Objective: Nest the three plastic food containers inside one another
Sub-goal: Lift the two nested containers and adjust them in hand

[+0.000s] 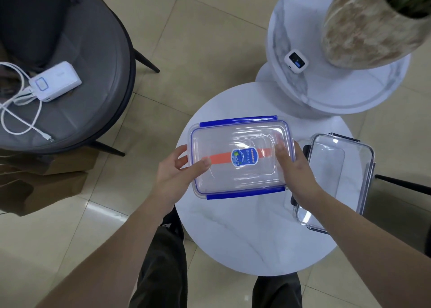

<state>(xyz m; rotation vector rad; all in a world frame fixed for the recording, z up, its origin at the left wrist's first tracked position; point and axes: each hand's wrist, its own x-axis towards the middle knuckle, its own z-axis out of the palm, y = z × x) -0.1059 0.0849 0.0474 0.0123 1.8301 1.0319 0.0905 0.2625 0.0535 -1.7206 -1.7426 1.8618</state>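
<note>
— While the blue-clipped container (241, 157) sits near the middle of the round marble table (245, 233), where are the hands on it?

— One at each short end. The left hand (179, 174) holds the left edge, thumb lying on the lid beside the orange band, fingers curled round the rim. The right hand (296, 167) holds the right end, fingers spread over the lid's corner. Both are closed on it.

— Is the lid clipped?

— The blue clips along the long sides look folded down, though I cannot be sure they are latched. I would judge the lid must come off before anything nests inside.

— And the other containers?

— A clear container with dark clips (335, 179) lies just beside the right hand, at the table's right edge. A third I cannot pick out; faint nested outlines show through the lid, but I cannot tell what they are.

— How to do it well?

— Release the long-side clips first, steady the base with one hand, then lift the lid level so the box does not slide toward the table's edge.
</note>
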